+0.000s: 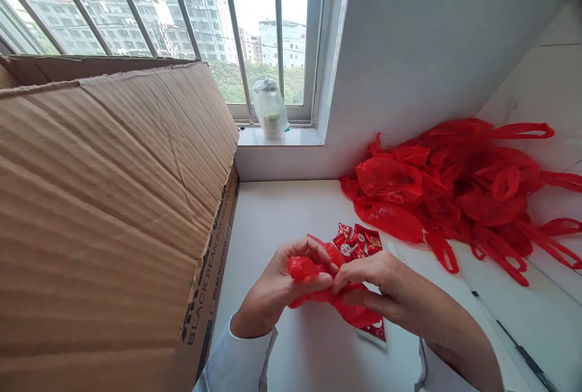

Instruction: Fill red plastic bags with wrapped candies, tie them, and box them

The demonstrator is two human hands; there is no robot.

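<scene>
A crumpled red plastic bag (307, 269) is between my two hands, above the white tabletop (268, 216). My left hand (293, 274) is closed around its left part, thumb and fingers pressing the film. With thumb and fingertips, my right hand (379, 283) pinches the same bag near its middle. Just behind my hands lie several small red printed packets (357, 242). Under the bag and my right hand, the edge of another red and white printed item (375, 331) shows; the rest of it is hidden.
A large open cardboard box (113, 216) takes up the left side. Several red plastic bags (454, 192) lie heaped at the right against the wall. A jar in a clear bag (271, 110) stands on the windowsill. A thin black rod (518, 346) lies at lower right.
</scene>
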